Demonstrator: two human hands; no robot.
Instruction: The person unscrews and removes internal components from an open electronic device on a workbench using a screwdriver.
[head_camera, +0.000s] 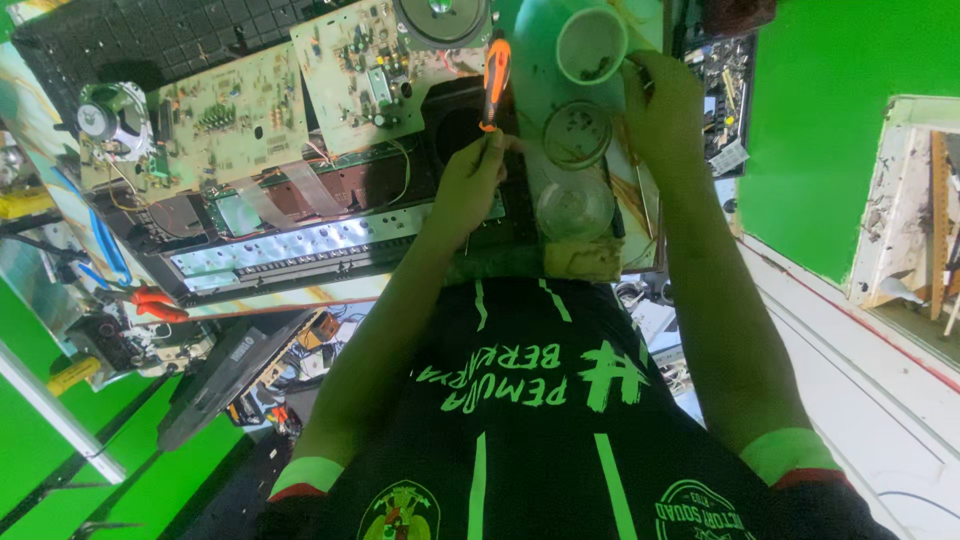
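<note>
My left hand (468, 185) grips an orange and black screwdriver (495, 75), which points away from me over an opened black electronic device (300, 245). My right hand (662, 100) rests beside a white cup (590, 45), its curled fingertips at the cup's rim. Whether it pinches anything is hidden. Two round clear containers (577, 133) (575, 205) lie between my hands. The nearer one sits on a pale block.
Two green circuit boards (225, 115) (365, 65) lie on the device, with a small speaker (112, 112) at left and a larger one (442, 20) beyond. Red-handled pliers (150, 300) lie at the left edge among clutter. Green walls stand left and right.
</note>
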